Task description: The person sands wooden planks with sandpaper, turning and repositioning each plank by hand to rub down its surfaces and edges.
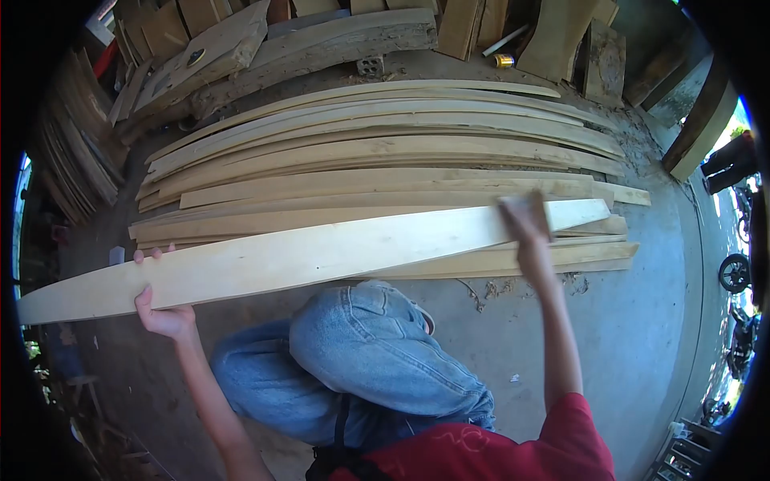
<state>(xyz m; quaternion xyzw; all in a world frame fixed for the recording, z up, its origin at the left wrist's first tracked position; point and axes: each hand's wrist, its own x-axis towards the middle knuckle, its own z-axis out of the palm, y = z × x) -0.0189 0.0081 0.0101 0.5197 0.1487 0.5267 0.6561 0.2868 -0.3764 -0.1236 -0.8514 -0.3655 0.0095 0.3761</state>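
Observation:
A long pale wooden board (321,255) lies slantwise across my front, above my bent knees. My left hand (166,309) is closed around its left part, with the thumb on the upper face and fingertips showing over the far edge. Near the board's right end, my right hand (527,224) is on the upper face, smeared by motion. A brownish, flat, straight-edged shape shows at its fingers; its kind is too blurred to make out.
Several wooden boards (385,148) lie in rows on the concrete floor (618,321) beyond the held one. Thick slabs (337,44) and a yellow can (504,61) are at the back. More planks (80,136) lean at left. A motorbike wheel (734,273) shows at far right.

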